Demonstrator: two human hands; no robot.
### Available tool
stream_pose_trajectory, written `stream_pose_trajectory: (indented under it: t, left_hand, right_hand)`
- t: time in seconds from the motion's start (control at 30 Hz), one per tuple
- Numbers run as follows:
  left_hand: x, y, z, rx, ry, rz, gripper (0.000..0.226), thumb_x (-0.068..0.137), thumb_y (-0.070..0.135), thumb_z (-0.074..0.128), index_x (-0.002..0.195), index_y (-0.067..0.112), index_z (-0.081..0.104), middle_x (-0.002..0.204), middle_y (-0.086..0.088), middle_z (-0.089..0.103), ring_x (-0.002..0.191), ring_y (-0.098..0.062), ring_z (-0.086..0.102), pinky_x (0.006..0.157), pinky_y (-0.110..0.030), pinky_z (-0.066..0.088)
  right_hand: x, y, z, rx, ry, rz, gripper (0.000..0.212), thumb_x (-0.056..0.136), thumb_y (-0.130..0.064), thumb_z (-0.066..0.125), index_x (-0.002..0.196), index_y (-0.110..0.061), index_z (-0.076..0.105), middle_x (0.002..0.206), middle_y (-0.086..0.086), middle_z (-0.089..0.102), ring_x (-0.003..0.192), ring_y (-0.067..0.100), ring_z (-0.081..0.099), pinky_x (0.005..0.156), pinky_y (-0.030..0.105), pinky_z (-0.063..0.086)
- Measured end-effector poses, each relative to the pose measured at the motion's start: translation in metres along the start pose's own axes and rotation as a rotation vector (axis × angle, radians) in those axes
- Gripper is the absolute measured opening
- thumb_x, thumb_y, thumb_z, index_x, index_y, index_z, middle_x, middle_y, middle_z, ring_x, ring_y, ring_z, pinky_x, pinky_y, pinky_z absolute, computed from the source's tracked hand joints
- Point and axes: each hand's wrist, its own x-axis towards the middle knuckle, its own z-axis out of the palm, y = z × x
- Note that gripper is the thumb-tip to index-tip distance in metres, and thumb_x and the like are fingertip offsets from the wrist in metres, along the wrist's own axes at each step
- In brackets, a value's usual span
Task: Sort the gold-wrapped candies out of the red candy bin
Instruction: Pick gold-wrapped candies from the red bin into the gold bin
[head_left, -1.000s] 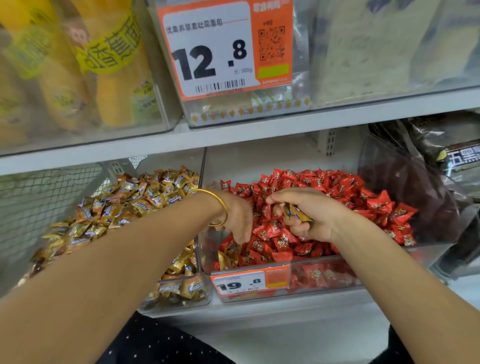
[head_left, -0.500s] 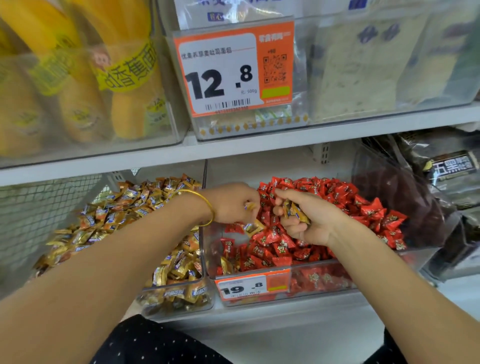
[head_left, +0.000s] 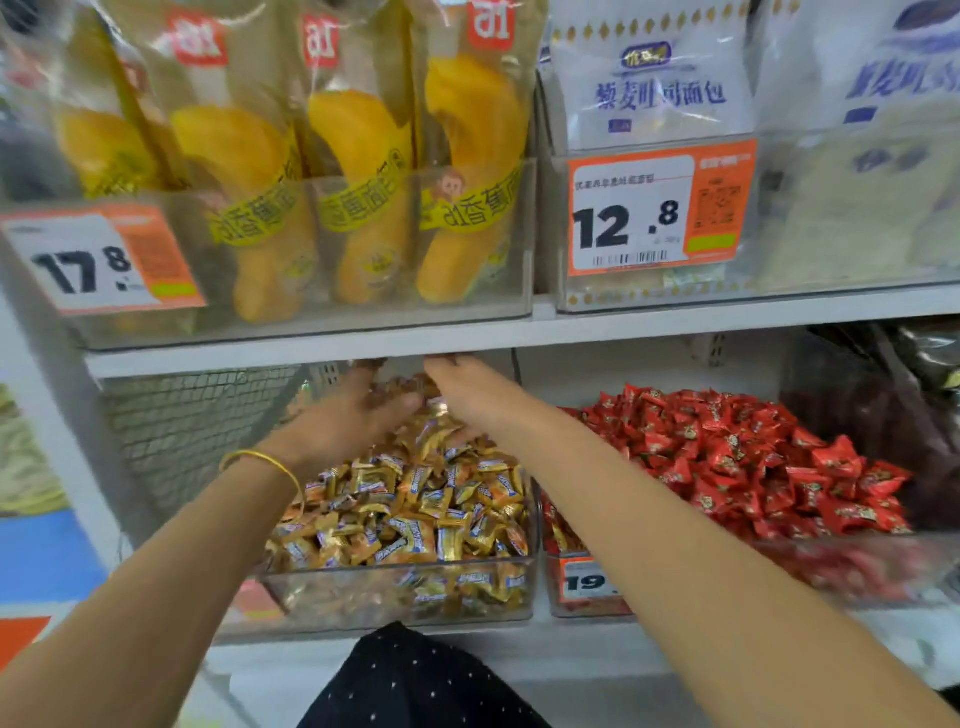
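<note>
A 17.8 tag and a 12.8 tag are seen above; 19 is read on the red candy bin; gold-wrapped candies are heaped in the bin beside it, under the left hand and right hand; fingertips are hidden by the shelf; any hold cannot be told.

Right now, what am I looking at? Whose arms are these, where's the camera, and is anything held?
No machine here: a person wears one camera on the head, looking forward and down, so both bare arms are theirs. The left hand, bangle at its wrist, and the right hand reach over the gold candy bin, fingers stretched out; no candy shows in either. The red candy bin stands beside it, to the right. Bagged snacks with price tags fill the shelf above.
</note>
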Motion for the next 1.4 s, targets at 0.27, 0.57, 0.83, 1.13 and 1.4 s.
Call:
stream_pose_trajectory:
  t: [0.27, 0.57, 0.83, 1.13, 1.4]
  left_hand:
    - [-0.023, 0.007, 0.045, 0.098, 0.062, 0.347, 0.042, 0.097, 0.022, 0.044, 0.139, 0.026, 0.04, 0.148, 0.006, 0.033, 0.138, -0.008, 0.025, 0.109, -0.021, 0.022]
    - [0.003, 0.058, 0.129, 0.197, 0.113, 0.666, 0.028, 0.083, 0.009, 0.062, 0.11, 0.016, 0.069, 0.128, 0.0, 0.058, 0.125, -0.018, 0.045, 0.105, -0.016, 0.017]
    - [0.008, 0.044, 0.132, -0.128, 0.095, 0.56, 0.032, 0.074, 0.008, 0.051, 0.097, 0.016, 0.071, 0.117, 0.007, 0.061, 0.116, -0.01, 0.046, 0.103, -0.018, 0.027]
    - [0.01, 0.041, 0.132, -0.1, 0.078, 0.581, 0.03, 0.075, 0.008, 0.052, 0.095, 0.017, 0.072, 0.115, 0.008, 0.063, 0.114, -0.011, 0.048, 0.104, -0.028, 0.03]
    - [0.009, 0.043, 0.131, -0.125, 0.078, 0.54, 0.028, 0.076, 0.011, 0.053, 0.094, 0.02, 0.072, 0.114, 0.01, 0.062, 0.115, -0.009, 0.046, 0.103, -0.019, 0.027]
  right_hand:
    - [-0.04, 0.06, -0.064, 0.244, 0.124, -0.045, 0.026, 0.096, 0.007, 0.04, 0.104, -0.007, 0.06, 0.116, 0.014, 0.057, 0.099, 0.022, 0.062, 0.064, 0.026, 0.059]
    - [-0.045, 0.135, -0.117, -0.144, -0.025, 0.026, 0.021, 0.085, 0.014, 0.055, 0.101, 0.002, 0.062, 0.097, 0.019, 0.065, 0.081, 0.024, 0.066, 0.071, 0.026, 0.056]
    - [-0.013, 0.155, -0.085, -0.727, -0.72, -0.136, 0.064, 0.086, -0.024, 0.066, 0.143, -0.023, 0.037, 0.154, 0.002, 0.023, 0.141, 0.012, 0.018, 0.114, 0.019, 0.013]
    - [0.007, 0.158, -0.109, -1.034, -0.262, -0.266, 0.032, 0.081, -0.016, 0.068, 0.112, -0.022, 0.065, 0.119, 0.004, 0.054, 0.112, 0.023, 0.051, 0.092, 0.034, 0.043]
    - [-0.02, 0.133, -0.109, -0.584, -0.809, -0.194, 0.034, 0.08, -0.001, 0.069, 0.111, -0.013, 0.07, 0.13, -0.001, 0.056, 0.119, 0.002, 0.046, 0.098, 0.006, 0.03]
